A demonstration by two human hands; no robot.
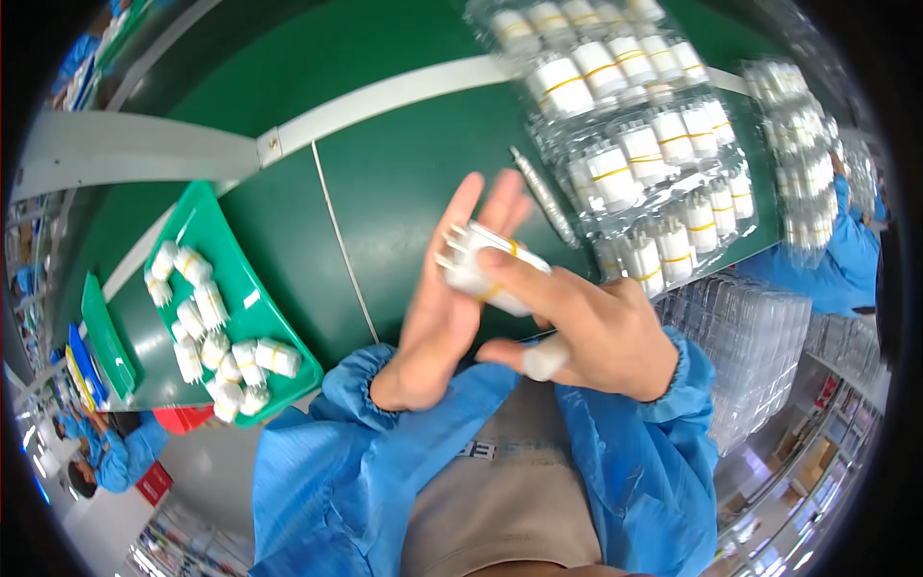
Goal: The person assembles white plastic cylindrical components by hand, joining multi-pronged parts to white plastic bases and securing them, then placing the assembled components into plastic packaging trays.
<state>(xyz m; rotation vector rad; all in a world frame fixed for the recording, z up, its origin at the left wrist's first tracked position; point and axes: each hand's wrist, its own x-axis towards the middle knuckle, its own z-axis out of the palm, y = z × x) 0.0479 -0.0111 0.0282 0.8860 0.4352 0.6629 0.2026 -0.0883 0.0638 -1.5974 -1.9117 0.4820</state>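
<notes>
In front of me, my right hand point(601, 332) grips a white plug adapter point(481, 267) with metal pins and a yellow band. A second white piece point(546, 358) with a rounded end sticks out beneath its fingers. My left hand point(437, 322) is open, its fingers stretched upward and blurred by motion. The banded adapter lies against or just in front of my left palm; I cannot tell whether they touch. Beyond my hands, clear plastic trays point(586, 125) hold rows of similar white adapters with yellow bands.
A green bin point(252, 279) of loose white adapters sits on the left of the green table point(385, 173). A pen-like tool point(543, 197) lies beside the trays. Stacked clear trays point(740, 337) stand at the right. People in blue work at the left point(125, 452) and right point(817, 255).
</notes>
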